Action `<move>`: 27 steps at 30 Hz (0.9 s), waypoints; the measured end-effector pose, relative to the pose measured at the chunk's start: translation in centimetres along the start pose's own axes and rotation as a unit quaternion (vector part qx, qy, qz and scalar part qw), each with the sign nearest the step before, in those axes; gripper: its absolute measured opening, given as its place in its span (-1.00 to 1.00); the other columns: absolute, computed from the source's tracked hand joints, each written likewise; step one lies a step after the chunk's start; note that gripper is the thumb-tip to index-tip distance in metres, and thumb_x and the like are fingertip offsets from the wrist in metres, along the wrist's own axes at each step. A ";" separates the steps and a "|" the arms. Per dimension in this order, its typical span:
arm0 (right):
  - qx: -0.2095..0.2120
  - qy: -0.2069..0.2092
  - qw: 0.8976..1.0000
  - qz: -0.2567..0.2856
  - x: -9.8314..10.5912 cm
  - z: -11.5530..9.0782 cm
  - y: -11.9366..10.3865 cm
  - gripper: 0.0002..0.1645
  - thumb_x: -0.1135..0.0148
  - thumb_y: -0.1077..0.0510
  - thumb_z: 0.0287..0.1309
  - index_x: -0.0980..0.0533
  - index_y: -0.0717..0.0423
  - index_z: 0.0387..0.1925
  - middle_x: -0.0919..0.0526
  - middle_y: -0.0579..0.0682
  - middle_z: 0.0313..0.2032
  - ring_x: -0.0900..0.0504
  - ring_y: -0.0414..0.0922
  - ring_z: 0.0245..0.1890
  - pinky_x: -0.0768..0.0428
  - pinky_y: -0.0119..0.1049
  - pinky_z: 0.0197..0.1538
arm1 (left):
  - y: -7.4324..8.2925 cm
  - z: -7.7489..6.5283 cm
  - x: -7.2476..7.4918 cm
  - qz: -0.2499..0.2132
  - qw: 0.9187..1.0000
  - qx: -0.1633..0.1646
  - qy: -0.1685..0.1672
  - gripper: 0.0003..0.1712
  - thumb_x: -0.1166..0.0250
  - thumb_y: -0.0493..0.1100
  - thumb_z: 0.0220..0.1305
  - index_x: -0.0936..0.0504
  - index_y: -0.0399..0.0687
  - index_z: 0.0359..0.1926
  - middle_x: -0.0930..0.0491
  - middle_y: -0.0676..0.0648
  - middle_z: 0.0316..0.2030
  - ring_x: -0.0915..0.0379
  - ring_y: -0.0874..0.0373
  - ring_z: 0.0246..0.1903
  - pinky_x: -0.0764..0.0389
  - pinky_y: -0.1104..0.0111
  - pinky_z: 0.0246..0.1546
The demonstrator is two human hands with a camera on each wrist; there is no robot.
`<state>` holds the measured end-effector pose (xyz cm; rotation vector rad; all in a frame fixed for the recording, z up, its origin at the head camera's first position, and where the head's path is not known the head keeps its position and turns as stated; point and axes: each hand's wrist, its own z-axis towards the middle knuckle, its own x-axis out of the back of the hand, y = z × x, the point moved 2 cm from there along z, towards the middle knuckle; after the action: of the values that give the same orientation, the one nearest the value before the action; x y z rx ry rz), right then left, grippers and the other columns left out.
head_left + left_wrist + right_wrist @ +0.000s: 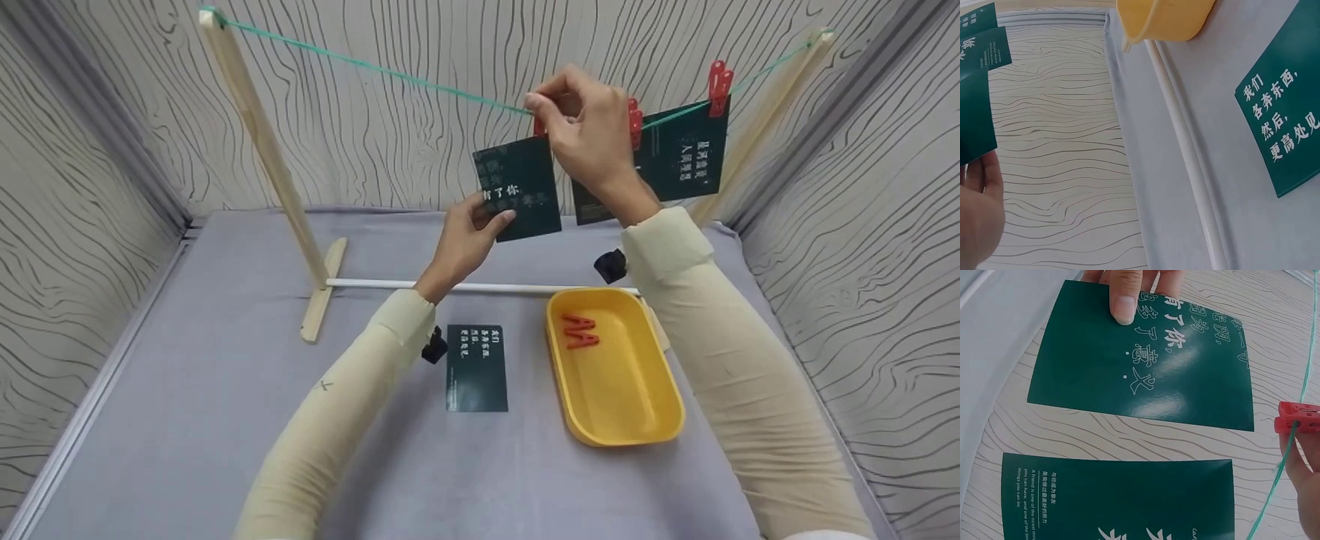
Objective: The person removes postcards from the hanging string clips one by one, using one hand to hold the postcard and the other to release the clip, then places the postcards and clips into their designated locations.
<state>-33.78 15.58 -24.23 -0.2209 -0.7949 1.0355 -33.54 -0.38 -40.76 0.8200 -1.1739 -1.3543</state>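
My left hand (461,244) holds a dark green printed card (529,206) by its lower left edge, thumb in front. In the right wrist view that thumb lies across the lettering on the card (1089,365). Up at the green string (390,73), my right hand (592,135) pinches a red clothespin (1297,417). The string passes through the clothespin, and a gap shows between it and the card in the right wrist view. To the right, another green card (589,210) and a farther card (667,157) hang from the string by red clothespins (720,90).
Wooden posts (259,135) at left and right carry the string, with a white rod (495,288) low between them. A yellow basin (630,439) on the grey cloth holds two red clothespins (581,341). Left of it lies one green card (477,379). Patterned walls enclose the table.
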 end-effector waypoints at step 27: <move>0.061 0.031 0.997 0.025 1.5 0.4 -0.4 -0.70 -0.28 0.08 0.48 -0.66 0.30 -0.12 -0.81 0.18 -0.26 -0.71 -0.53 -0.25 -0.67 -0.55 -0.01 | -0.6 -0.5 0.1 0.007 1.000 0.016 0.006 -0.56 -0.31 -0.12 0.51 -0.57 0.00 0.34 -0.75 -0.07 0.14 -0.73 0.13 0.13 -0.73 0.35 0.16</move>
<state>-33.41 16.49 -23.00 -0.1689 -0.6703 1.1142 -33.29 -0.65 -41.46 0.8407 -1.1925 -1.3203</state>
